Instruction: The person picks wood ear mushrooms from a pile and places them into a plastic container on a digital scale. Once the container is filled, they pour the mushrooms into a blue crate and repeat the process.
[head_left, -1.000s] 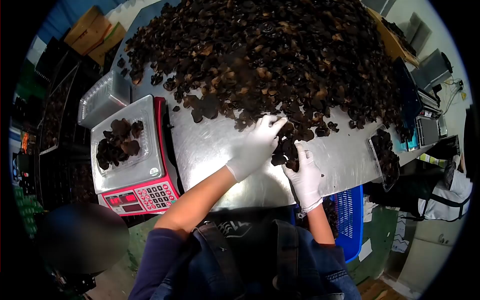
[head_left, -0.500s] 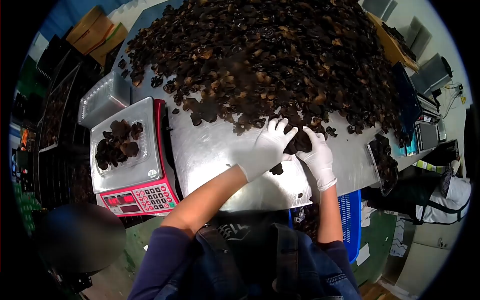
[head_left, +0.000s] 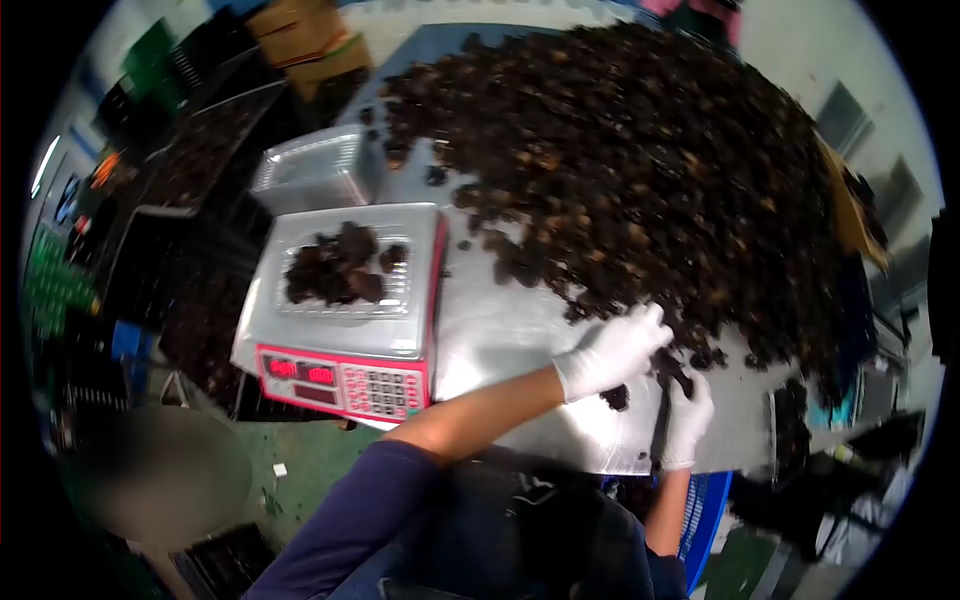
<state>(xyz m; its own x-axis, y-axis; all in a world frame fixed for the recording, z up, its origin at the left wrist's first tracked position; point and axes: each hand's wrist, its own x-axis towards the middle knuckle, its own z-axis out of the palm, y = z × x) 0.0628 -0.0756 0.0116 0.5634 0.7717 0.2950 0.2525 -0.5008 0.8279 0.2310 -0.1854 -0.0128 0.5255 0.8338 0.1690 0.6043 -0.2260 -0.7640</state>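
Note:
My left hand (head_left: 618, 352), in a white glove, reaches over the front edge of a big heap of wood ear mushrooms (head_left: 640, 170). Its fingers are stretched out and slightly apart, with nothing visible in them. Lower and to the right, my gloved right hand (head_left: 690, 422) has thumb and fingers curled around a dark wood ear mushroom (head_left: 668, 372). Motion blurs its outline. A loose mushroom piece (head_left: 615, 398) lies on the metal table (head_left: 490, 345) just below my left hand.
To the left, a red-and-white digital scale (head_left: 400, 335) carries a clear plastic tray (head_left: 385, 300) of mushrooms. Stacked clear trays (head_left: 315, 175) stand behind it. Another filled tray (head_left: 790, 425) is at the right. A blue basket (head_left: 708, 510) sits below the table's front edge.
The view has swung left, so the scale sits nearer the middle. My hands, together at one clump before, are now farther apart, the right one lower and nearer me.

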